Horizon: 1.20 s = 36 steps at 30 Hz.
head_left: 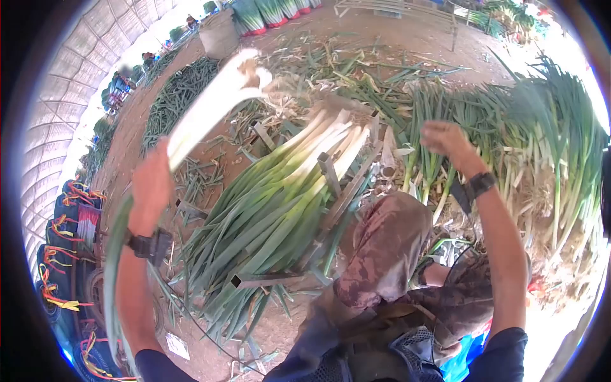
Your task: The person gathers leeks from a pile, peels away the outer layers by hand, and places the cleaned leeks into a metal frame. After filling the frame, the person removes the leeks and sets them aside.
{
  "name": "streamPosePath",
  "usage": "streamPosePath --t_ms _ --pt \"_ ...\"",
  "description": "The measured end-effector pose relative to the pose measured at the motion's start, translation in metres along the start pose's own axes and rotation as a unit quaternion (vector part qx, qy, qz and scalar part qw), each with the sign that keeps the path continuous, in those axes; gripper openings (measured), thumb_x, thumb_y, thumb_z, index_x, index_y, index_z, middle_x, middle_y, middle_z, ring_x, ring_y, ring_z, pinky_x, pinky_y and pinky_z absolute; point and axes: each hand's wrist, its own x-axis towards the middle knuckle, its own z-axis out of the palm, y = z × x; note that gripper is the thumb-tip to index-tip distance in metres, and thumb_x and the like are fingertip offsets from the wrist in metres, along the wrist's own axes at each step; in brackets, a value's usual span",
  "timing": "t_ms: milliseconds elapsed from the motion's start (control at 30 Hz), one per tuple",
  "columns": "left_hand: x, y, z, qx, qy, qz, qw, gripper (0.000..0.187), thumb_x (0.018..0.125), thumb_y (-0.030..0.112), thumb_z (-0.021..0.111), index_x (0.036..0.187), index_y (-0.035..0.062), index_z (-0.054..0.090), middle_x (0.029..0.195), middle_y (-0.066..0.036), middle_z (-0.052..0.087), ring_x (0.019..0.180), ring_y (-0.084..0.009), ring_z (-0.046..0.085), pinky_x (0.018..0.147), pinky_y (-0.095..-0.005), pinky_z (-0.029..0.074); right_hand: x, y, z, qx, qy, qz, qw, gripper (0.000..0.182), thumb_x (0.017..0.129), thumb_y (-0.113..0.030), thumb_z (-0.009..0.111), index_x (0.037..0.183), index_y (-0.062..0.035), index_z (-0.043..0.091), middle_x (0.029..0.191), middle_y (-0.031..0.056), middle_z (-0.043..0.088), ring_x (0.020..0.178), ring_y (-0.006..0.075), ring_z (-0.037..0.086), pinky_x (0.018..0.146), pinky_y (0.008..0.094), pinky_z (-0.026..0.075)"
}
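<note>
Raised at the left, my left hand [151, 184] is wrapped round a leek [210, 111], its white root end pointing up and right and its green leaves hanging down along my forearm. My right hand [445, 139] is closed and a little blurred, in front of the leek pile on the right; what it holds, if anything, is too small to make out. Between my hands a bundle of leeks [280, 191] lies on a metal frame [347, 191], white ends toward the back and green leaves toward me.
Uncut leeks with roots [528, 140] are heaped on the right. Leaf scraps [184, 92] cover the ground at the back left. A sack [219, 35] and wrapped bundles [267, 13] stand behind. Dark bags with coloured ties [67, 248] line the left. My knee [388, 242] is beside the frame.
</note>
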Motion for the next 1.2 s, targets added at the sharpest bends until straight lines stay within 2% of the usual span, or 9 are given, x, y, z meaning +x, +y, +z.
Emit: streamPosePath --t_ms 133,367,500,667,733,933,1000,1133,1200 --pt "0.003 0.049 0.077 -0.144 -0.181 -0.048 0.972 0.046 0.078 0.0 0.062 0.12 0.0073 0.044 0.095 -0.023 0.065 0.092 -0.043 0.065 0.075 -0.052 0.052 0.021 0.086 0.022 -0.043 -0.02 0.063 0.997 0.05 0.086 -0.021 0.072 0.128 0.0023 0.058 0.11 0.0107 0.068 0.096 0.0179 0.068 0.084 0.0296 0.054" --pt "0.062 0.14 0.182 -0.311 -0.281 0.08 0.904 0.059 0.065 0.016 0.078 0.114 0.0046 0.047 0.094 -0.024 0.067 0.092 -0.0453 0.064 0.079 -0.0521 0.051 0.052 0.127 0.088 -0.028 -0.102 0.062 0.992 0.043 0.084 -0.016 0.069 0.12 0.0057 0.063 0.089 0.0037 0.066 0.077 0.0106 0.061 0.071 0.0261 0.05" --pt "0.104 0.184 0.232 -0.336 -0.294 0.152 0.882 0.052 0.067 0.016 0.075 0.11 0.0038 0.048 0.095 -0.024 0.066 0.092 -0.0454 0.064 0.079 -0.0523 0.051 0.092 0.123 0.126 -0.034 -0.135 0.054 0.989 0.043 0.086 -0.016 0.066 0.124 0.0044 0.061 0.094 0.0043 0.067 0.078 0.0117 0.061 0.073 0.0267 0.05" --pt "0.107 0.266 0.25 -0.189 -0.221 0.009 0.957 0.043 0.081 0.007 0.06 0.123 0.0023 0.051 0.097 -0.018 0.064 0.092 -0.0387 0.065 0.078 -0.0511 0.051 0.158 0.09 0.185 -0.131 -0.129 -0.103 0.978 0.05 0.086 -0.018 0.067 0.133 -0.0071 0.056 0.122 0.0115 0.061 0.083 0.0207 0.067 0.075 0.0329 0.052" --pt "0.098 0.268 0.243 -0.173 -0.189 0.009 0.966 0.046 0.081 0.006 0.06 0.125 0.0023 0.049 0.098 -0.017 0.063 0.093 -0.0365 0.065 0.078 -0.0503 0.051 0.193 0.083 0.213 -0.225 -0.128 -0.239 0.936 0.064 0.081 -0.024 0.072 0.14 -0.0166 0.05 0.138 0.0147 0.052 0.089 0.0285 0.069 0.079 0.0371 0.054" --pt "0.091 0.255 0.242 -0.206 -0.18 0.038 0.961 0.071 0.077 0.008 0.065 0.141 0.0011 0.036 0.108 -0.02 0.058 0.1 -0.0392 0.06 0.084 -0.0492 0.048 0.248 0.099 0.249 -0.421 -0.231 -0.285 0.83 0.081 0.074 -0.041 0.075 0.146 -0.0223 0.042 0.147 0.0153 0.044 0.106 0.0344 0.063 0.088 0.0412 0.051" --pt "0.092 0.236 0.243 -0.367 -0.215 0.056 0.903 0.061 0.076 0.012 0.067 0.133 -0.0021 0.048 0.107 -0.024 0.06 0.101 -0.041 0.06 0.086 -0.0496 0.048 0.247 0.11 0.245 -0.42 -0.235 -0.287 0.828 0.081 0.075 -0.043 0.075 0.146 -0.023 0.043 0.147 0.0144 0.044 0.111 0.0328 0.06 0.091 0.0406 0.05" --pt "0.12 0.184 0.215 -0.423 -0.259 0.081 0.865 0.038 0.078 0.017 0.067 0.111 -0.0027 0.065 0.101 -0.028 0.064 0.099 -0.0405 0.063 0.084 -0.0487 0.049 0.236 0.107 0.239 -0.359 -0.237 -0.267 0.863 0.072 0.079 -0.045 0.072 0.143 -0.0232 0.048 0.146 0.015 0.045 0.112 0.0338 0.06 0.094 0.0429 0.049" --pt "0.127 0.172 0.201 -0.154 -0.395 0.003 0.906 0.023 0.082 0.019 0.065 0.093 -0.0005 0.071 0.094 -0.028 0.067 0.093 -0.0401 0.066 0.079 -0.0499 0.051 0.236 0.112 0.241 -0.38 -0.22 -0.296 0.848 0.07 0.08 -0.047 0.071 0.142 -0.0216 0.048 0.146 0.0143 0.044 0.111 0.035 0.059 0.094 0.0424 0.049"
